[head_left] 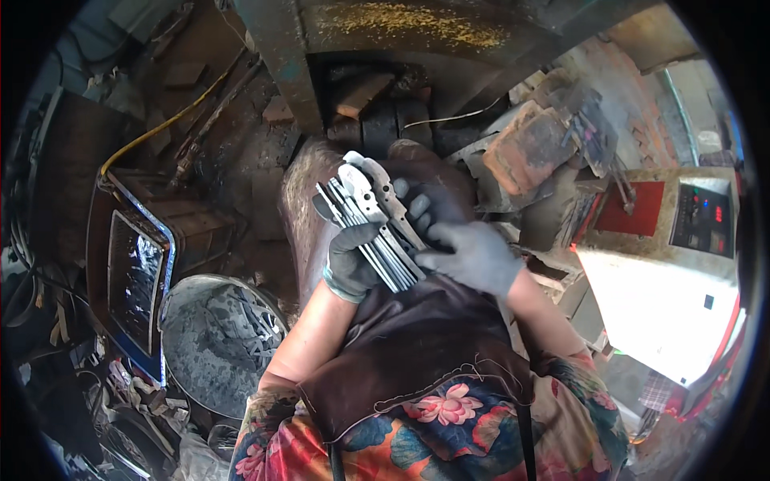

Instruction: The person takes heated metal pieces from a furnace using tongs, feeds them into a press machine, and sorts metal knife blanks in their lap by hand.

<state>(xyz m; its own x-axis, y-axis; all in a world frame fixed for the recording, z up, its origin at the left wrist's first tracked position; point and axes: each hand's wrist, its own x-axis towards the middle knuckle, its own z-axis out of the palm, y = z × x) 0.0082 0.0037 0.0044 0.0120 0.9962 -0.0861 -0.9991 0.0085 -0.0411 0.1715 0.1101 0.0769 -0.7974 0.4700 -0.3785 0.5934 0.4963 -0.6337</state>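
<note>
A fanned stack of flat silvery metal blanks (377, 220), with curved ends and small round holes, is held over my lap. My gloved left hand (350, 260) is closed around it, the thumb across the front and the fingertips coming round the far side. My gloved right hand (473, 255), a little blurred, is beside the lower right ends of the blanks. Its visible fingers are apart and point toward the stack; whether they touch it I cannot tell. Beneath both hands lies a dark brown leather apron (425, 329).
A round grey tub (212, 345) with loose metal pieces stands at my left, near a blue-edged frame (164, 248). Worn bricks (529, 148) are piled at the right, before a white machine (658, 297) with a lit panel. Ahead is a heavy metal frame (289, 68).
</note>
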